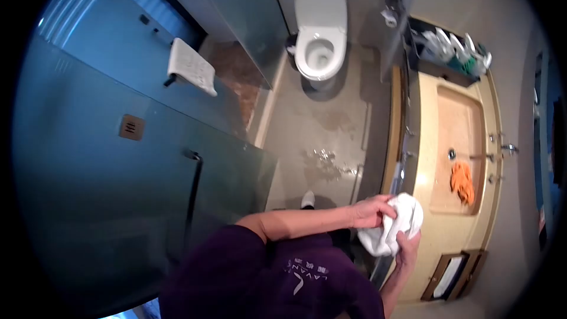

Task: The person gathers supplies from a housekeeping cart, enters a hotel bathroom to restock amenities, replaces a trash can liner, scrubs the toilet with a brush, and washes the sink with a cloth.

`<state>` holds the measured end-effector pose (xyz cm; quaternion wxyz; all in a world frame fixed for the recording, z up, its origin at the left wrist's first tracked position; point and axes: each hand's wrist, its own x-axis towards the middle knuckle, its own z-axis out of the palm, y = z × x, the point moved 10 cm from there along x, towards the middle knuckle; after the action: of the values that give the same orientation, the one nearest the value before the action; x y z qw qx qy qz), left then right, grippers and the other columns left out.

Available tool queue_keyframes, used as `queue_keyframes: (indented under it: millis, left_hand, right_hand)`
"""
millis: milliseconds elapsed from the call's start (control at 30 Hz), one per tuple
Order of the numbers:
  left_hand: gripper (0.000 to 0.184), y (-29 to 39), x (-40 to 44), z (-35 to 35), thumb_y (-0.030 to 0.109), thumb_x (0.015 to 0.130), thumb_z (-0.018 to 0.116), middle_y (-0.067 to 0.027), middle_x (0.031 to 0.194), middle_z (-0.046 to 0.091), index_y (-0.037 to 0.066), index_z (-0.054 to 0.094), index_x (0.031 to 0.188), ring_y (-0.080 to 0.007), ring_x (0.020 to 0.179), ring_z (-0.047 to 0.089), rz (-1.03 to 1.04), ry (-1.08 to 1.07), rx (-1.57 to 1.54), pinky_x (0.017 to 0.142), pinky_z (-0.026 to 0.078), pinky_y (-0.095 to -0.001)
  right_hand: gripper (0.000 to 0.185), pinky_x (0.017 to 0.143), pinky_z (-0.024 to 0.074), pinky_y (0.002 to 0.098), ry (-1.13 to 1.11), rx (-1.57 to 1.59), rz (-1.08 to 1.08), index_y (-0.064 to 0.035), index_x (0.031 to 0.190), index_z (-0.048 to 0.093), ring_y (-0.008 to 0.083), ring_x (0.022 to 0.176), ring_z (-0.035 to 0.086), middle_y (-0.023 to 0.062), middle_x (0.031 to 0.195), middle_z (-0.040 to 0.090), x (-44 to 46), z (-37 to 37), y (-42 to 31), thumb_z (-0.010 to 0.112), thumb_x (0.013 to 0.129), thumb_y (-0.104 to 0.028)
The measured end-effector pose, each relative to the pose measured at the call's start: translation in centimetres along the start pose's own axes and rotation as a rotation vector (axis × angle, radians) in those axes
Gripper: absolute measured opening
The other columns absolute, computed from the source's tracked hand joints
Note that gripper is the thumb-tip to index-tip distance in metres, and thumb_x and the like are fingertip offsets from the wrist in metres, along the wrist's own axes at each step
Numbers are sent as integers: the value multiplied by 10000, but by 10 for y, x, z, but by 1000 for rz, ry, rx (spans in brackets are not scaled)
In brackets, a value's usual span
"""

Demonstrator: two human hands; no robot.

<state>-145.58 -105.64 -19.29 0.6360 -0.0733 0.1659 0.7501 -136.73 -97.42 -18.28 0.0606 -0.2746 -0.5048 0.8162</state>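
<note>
A bunched white cloth (393, 230) is held between my two hands in front of the counter's near end. My left hand (373, 211) reaches across from the left and has its fingers closed on the cloth's upper left side. Lower on the right, my right hand (408, 244) grips the cloth with the thumb on top; its other fingers are mostly hidden. Just beyond lies the cream washbasin counter (424, 201). An orange cloth (462, 184) is crumpled in the basin (452, 118), close to the drain.
At the counter's far end stands a dark tray (443, 71) of toiletries; a brown wooden holder (444, 277) is at its near end. The toilet (322, 29) has its lid up. Wet patches shine on the floor (295, 136). Left is a glass partition (118, 183) with a white towel (192, 68).
</note>
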Motion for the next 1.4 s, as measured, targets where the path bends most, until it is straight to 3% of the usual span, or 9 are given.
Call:
queue_keyframes:
  millis: [167,300,400,500,567,633,767,967,1400]
  left_hand:
    - [435,56,-45,-54,97,881,691,-77,1189,585,56,522,1280,-101,947,605,32,94,795,778,534,-268]
    - [343,96,-80,-104,108,899,677,-85,1135,612,60,558,1217,-128,932,622,29,277,848,769,538,-278]
    - [228,100,-94,-127,105,926,625,-58,1023,624,56,577,1143,-119,879,639,-3,335,673,714,534,-263]
    - [235,98,-101,-140,121,934,643,-68,1092,627,55,583,1151,-126,920,636,-21,380,688,770,544,-278]
    - [207,93,-103,-137,129,935,653,-53,1045,638,51,595,1117,-127,915,642,-39,413,674,771,545,-272]
    - [195,88,-100,-137,131,932,664,-41,1003,647,59,604,1103,-127,901,644,-55,357,680,764,547,-275]
    - [205,108,-114,-151,121,928,657,-48,1002,647,60,606,1117,-139,886,646,-44,453,878,753,539,-291]
    - [218,152,-139,-182,72,926,582,-53,1019,637,56,605,1143,-143,874,638,-52,594,1174,752,519,-289]
    - [253,192,-117,-175,111,923,622,-47,947,634,21,602,1158,-140,852,645,114,398,1344,771,522,-306]
  right_hand:
    - [764,1013,479,388,105,-323,-79,19,1386,488,259,1135,621,140,1256,620,-23,-20,-16,763,675,-42]
    - [776,989,487,368,291,-399,4,15,1369,509,252,1098,633,125,1222,636,-85,-50,-52,677,612,33]
    - [784,1030,431,354,541,-856,5,-33,1392,494,236,1175,561,105,1243,604,-136,-135,-45,702,637,16]
    - [869,1055,437,430,831,-1477,-16,-43,1449,446,343,1241,558,196,1353,580,-174,-199,-17,794,653,-82]
    - [933,1076,423,451,857,-1678,647,-78,1496,390,409,1239,548,259,1370,550,-179,-179,-4,802,663,-150]
    - [954,1046,428,545,742,-1530,602,-152,1503,391,406,1272,506,203,1425,510,-174,-242,57,840,665,-230]
    - [822,1037,404,593,867,-1613,266,-132,1448,455,424,1288,471,232,1423,490,-151,-217,59,806,712,-239]
    - [505,1040,401,488,769,-1493,-134,4,1252,587,409,1167,528,227,1235,600,-109,-124,34,717,776,-104]
    - [333,992,450,455,545,-1349,-297,-7,1147,647,387,1113,559,205,1151,636,0,19,48,693,818,-33]
